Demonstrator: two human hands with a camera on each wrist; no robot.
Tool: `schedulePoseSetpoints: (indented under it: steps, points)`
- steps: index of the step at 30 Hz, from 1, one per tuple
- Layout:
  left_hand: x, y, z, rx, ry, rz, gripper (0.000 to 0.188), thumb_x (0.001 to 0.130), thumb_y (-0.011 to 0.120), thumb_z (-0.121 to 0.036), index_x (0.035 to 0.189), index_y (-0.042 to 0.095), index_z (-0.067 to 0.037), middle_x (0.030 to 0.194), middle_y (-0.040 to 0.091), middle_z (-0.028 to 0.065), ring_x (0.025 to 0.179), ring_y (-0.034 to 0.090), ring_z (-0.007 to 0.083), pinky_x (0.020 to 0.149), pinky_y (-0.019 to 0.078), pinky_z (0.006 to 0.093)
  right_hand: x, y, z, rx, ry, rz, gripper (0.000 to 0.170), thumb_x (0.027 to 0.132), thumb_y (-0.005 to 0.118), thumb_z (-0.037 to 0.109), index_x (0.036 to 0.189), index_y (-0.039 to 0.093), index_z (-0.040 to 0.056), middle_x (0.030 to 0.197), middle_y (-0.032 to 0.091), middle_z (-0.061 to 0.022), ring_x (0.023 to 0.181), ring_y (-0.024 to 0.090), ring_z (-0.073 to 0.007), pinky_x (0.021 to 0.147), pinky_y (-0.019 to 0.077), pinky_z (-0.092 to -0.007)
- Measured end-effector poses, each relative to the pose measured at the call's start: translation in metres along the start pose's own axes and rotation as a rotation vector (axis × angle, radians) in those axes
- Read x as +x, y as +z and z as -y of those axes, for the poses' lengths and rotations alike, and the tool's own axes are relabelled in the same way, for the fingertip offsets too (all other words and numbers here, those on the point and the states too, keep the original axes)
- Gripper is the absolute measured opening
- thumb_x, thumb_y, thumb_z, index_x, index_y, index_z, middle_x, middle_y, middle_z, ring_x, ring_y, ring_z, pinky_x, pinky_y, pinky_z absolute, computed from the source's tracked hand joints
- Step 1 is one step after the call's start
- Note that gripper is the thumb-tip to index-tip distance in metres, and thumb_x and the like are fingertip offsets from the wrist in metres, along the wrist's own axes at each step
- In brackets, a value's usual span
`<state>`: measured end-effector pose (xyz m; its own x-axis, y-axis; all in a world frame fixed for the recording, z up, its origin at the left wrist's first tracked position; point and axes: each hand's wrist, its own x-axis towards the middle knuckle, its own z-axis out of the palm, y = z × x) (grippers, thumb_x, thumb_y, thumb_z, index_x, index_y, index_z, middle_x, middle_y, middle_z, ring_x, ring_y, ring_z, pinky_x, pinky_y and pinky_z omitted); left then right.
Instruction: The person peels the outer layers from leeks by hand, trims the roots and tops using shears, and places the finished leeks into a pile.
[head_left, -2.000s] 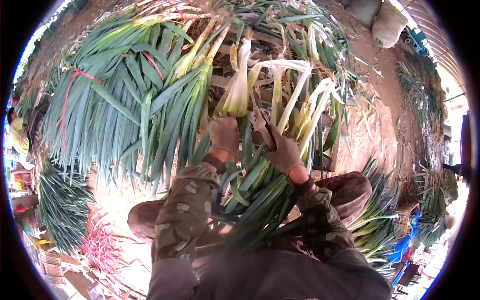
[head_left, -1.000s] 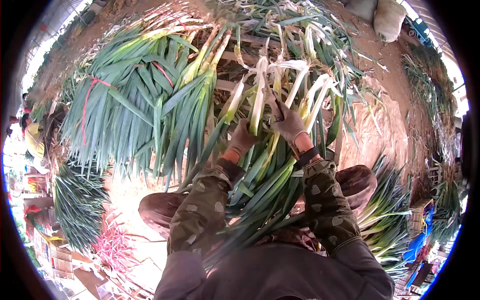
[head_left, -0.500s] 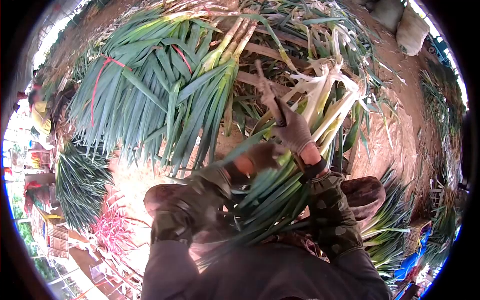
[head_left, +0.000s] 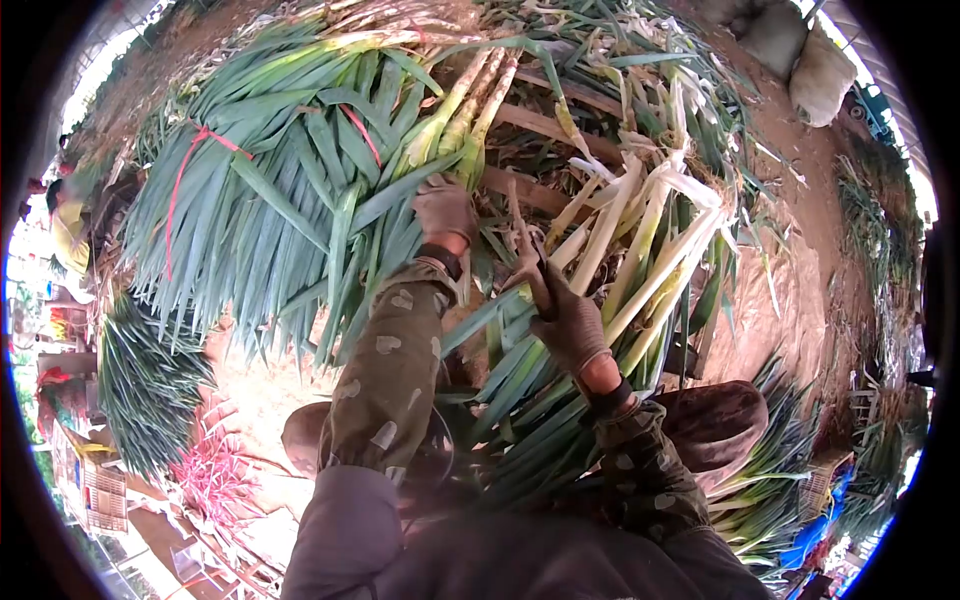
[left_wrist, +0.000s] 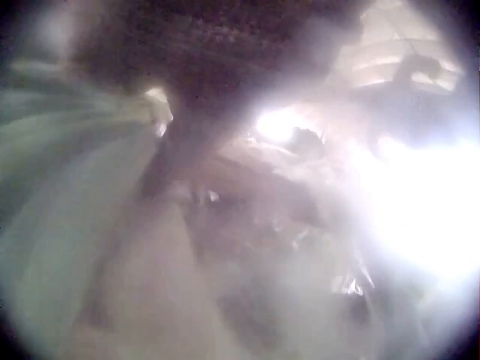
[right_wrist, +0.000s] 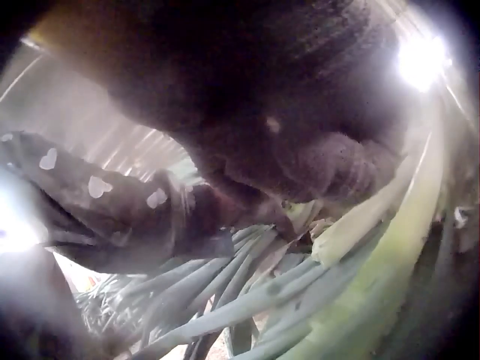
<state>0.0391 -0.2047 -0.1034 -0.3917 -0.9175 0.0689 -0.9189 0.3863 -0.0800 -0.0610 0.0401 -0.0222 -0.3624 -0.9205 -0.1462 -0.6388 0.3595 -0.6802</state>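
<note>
The gloved left hand [head_left: 446, 208] grips leeks [head_left: 440, 132] at the right edge of the large leafy pile, where their stalks turn green. Its fingertips are partly hidden among the leaves, and the left wrist view is blurred. To the right and lower, the gloved right hand [head_left: 570, 325] holds a narrow tool [head_left: 541, 277] with a dark edge, pointing up and away. Beside and under that hand, pale leek stalks [head_left: 607, 232] lean outward, their green leaves [head_left: 520, 368] lying over the lap. The right wrist view shows a pale stalk [right_wrist: 352, 231] just below the right hand.
A large leek pile [head_left: 290, 190] with red ties fills the left. Wooden slats [head_left: 545, 125] and loose trimmings lie ahead. More leeks [head_left: 150, 385] and pink strands [head_left: 222, 470] are at lower left, another leek heap [head_left: 755, 500] at lower right. Sacks [head_left: 822, 80] stand at upper right.
The left hand has moved from the lap leaves up and left to the pile's edge, and the leek stalks there have shifted right. The right hand, still holding the tool, has dropped slightly.
</note>
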Motion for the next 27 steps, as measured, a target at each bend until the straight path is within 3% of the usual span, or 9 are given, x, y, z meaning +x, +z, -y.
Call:
schedulePoseSetpoints:
  steps: [2,3,6,7,10,13,14,16,27]
  points:
    - [0.017,0.006,0.004,-0.056,-0.042,0.004,0.050,0.078,0.072,-0.024,0.120,0.059,0.000,0.121,0.055,0.0185,0.105,0.059,0.0360,0.081,0.0519,0.0446,-0.005,-0.007,0.003,0.030,-0.061,-0.014,0.081,0.074,0.069,0.016,0.149,0.036,0.0175,0.088,0.067,-0.0254,0.083,0.065,-0.0464,0.070,0.0525,-0.0518]
    - [0.023,0.000,0.008,-0.170,-0.050,0.159,0.060,0.079,0.073,-0.024,0.128,0.053,0.003,0.129,0.052,0.0249,0.115,0.058,0.0398,0.089,0.0526,0.0464,-0.009,-0.008,0.005,0.048,-0.096,-0.014,0.082,0.075,0.069,0.016,0.149,0.035,0.0169,0.087,0.067,-0.0255,0.083,0.065,-0.0464,0.070,0.0525,-0.0516]
    - [0.016,0.028,0.012,-0.350,-0.012,0.257,0.074,0.079,0.076,-0.028,0.135,0.042,0.006,0.133,0.049,0.0304,0.121,0.056,0.0412,0.094,0.0516,0.0474,-0.020,-0.008,0.002,-0.009,-0.036,0.028,0.084,0.075,0.069,0.017,0.151,0.032,0.0161,0.085,0.067,-0.0258,0.081,0.066,-0.0463,0.068,0.0527,-0.0514]
    - [-0.006,-0.009,0.005,-0.415,-0.040,0.297,0.087,0.077,0.080,-0.030,0.139,0.032,0.009,0.133,0.049,0.0342,0.117,0.059,0.0439,0.096,0.0517,0.0471,-0.025,-0.008,0.002,-0.021,-0.027,0.037,0.085,0.076,0.069,0.017,0.151,0.031,0.0160,0.085,0.066,-0.0259,0.080,0.066,-0.0463,0.067,0.0527,-0.0514]
    - [-0.045,-0.029,-0.008,-0.374,0.091,0.337,0.087,0.075,0.082,-0.026,0.136,0.032,0.010,0.125,0.053,0.0357,0.104,0.065,0.0461,0.091,0.0541,0.0480,-0.056,-0.009,0.012,-0.028,-0.017,0.087,0.085,0.076,0.069,0.016,0.152,0.029,0.0157,0.084,0.066,-0.0258,0.079,0.066,-0.0465,0.066,0.0524,-0.0520]
    - [-0.089,-0.034,-0.001,-0.655,0.131,0.463,0.086,0.073,0.082,-0.039,0.125,0.034,0.011,0.108,0.062,0.0334,0.094,0.067,0.0435,0.080,0.0561,0.0491,-0.079,-0.008,0.010,-0.033,0.034,0.097,0.083,0.077,0.068,0.014,0.151,0.031,0.0145,0.085,0.067,-0.0257,0.079,0.066,-0.0465,0.066,0.0523,-0.0527]
    - [-0.112,-0.040,-0.005,-0.584,0.133,0.333,0.078,0.077,0.080,-0.037,0.123,0.034,0.006,0.095,0.064,0.0306,0.088,0.067,0.0451,0.074,0.0550,0.0509,-0.085,-0.008,0.008,-0.018,0.033,0.066,0.083,0.077,0.068,0.014,0.151,0.031,0.0142,0.085,0.067,-0.0257,0.079,0.066,-0.0465,0.066,0.0522,-0.0529]
    - [-0.134,-0.034,-0.011,-0.558,0.166,0.268,0.075,0.078,0.080,-0.033,0.123,0.034,0.005,0.092,0.064,0.0295,0.088,0.066,0.0473,0.072,0.0543,0.0513,-0.098,-0.008,0.008,-0.006,0.018,0.031,0.082,0.077,0.068,0.013,0.150,0.031,0.0133,0.087,0.067,-0.0260,0.079,0.066,-0.0465,0.066,0.0522,-0.0533]
    - [-0.138,-0.028,-0.011,-0.579,0.211,0.222,0.068,0.077,0.079,-0.030,0.117,0.039,0.006,0.093,0.066,0.0287,0.090,0.068,0.0427,0.079,0.0556,0.0476,-0.103,-0.002,0.013,-0.086,0.048,0.094,0.079,0.080,0.066,0.014,0.150,0.029,0.0116,0.091,0.067,-0.0270,0.081,0.065,-0.0479,0.068,0.0523,-0.0543]
